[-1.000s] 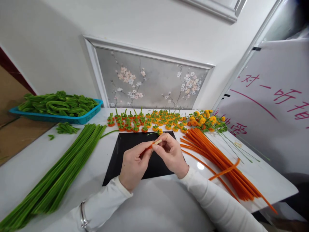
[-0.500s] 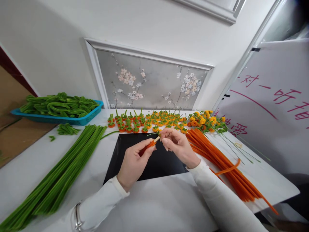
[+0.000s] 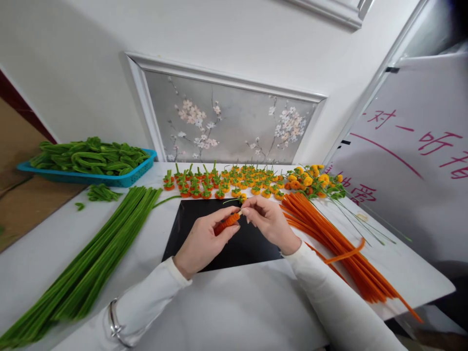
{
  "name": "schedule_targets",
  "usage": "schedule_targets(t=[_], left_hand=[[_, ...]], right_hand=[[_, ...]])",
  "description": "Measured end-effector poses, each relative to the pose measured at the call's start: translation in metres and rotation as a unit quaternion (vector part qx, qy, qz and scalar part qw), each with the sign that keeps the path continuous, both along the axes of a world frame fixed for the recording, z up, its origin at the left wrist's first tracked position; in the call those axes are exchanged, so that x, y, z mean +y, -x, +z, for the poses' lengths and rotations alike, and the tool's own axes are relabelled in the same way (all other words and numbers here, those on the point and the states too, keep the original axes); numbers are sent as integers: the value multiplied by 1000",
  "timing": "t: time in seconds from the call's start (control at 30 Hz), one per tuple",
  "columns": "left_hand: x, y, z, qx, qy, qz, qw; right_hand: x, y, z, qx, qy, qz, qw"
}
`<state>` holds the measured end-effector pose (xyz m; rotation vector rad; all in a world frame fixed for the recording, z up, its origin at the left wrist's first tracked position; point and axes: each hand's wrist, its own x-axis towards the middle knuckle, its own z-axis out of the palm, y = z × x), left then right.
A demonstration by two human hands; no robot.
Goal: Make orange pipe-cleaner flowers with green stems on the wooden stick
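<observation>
My left hand (image 3: 201, 239) is closed round a thin pale stick (image 3: 240, 213) wound with a fuzzy orange pipe cleaner coil (image 3: 227, 224). The coil lies tilted between thumb and fingers, over a black mat (image 3: 248, 248). At the stick's bare upper end, my right hand (image 3: 272, 222) pinches with thumb and forefinger; its other fingers are curled in. A small yellow-orange flower piece (image 3: 242, 197) with a thin green stem shows just behind the right fingertips. Whether the right fingers touch it is hidden.
Rows of small orange and yellow pumpkin-like pieces (image 3: 195, 187) stand behind the mat. Long green pipe cleaners (image 3: 98, 258) lie left, orange ones (image 3: 336, 243) right. A blue basket (image 3: 141, 166) holds green loops. Yellow-orange flowers (image 3: 310, 179) lie at back right, before a white board (image 3: 413, 107).
The right fingers have closed in on the stick's pale end, so less of it shows. More of the orange coil is visible in my left hand, which has shifted slightly.
</observation>
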<state>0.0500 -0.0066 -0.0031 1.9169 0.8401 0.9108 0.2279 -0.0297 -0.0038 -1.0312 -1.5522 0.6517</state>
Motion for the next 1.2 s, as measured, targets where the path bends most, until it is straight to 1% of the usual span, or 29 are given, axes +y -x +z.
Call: schedule_targets(t=[0.13,0.2,0.27,0.37,0.43,0.5,0.6,0.73,0.8,0.87,0.93,1.0,1.07,1.13,1.2], left_hand=[[7,5,5,33,9,-32,999],[11,9,9,53,-12,-34,998],[13,12,12,82,-62,-22,994],[13,14,13,154,-139,8,978],[12,15,13,179,-155,3,972],[14,17,14,168,-134,-17,976],[21,23,19,151,-80,-41,985],[27,30,27,164,-19,-90,982],[27,31,29,161,-10,-97,982],[25,30,27,154,-29,-78,985],[24,28,24,149,-70,-39,986],[23,27,20,156,-126,-1,980],[23,27,17,178,-182,29,967],[23,27,17,207,-220,43,952],[22,27,19,233,-234,48,943]], right_hand=[[2,-5,0,37,13,-14,999],[2,-9,1,22,18,-12,1000],[1,-11,1,-27,14,-6,1000],[-1,-9,0,-129,-13,4,992],[-2,-7,-1,-177,-33,0,984],[-2,-6,-2,-188,-40,-12,981],[-1,-9,-2,-161,-32,-24,986],[1,-13,0,-154,-46,-61,985],[1,-13,0,-151,-54,-73,984],[1,-12,-2,-144,-51,-79,985],[1,-11,-3,-142,-43,-86,985],[0,-11,-4,-147,-32,-88,985],[-1,-11,-4,-155,-25,-82,984],[-1,-11,-4,-170,-43,-83,981],[-2,-10,-3,-193,-85,-85,974]])
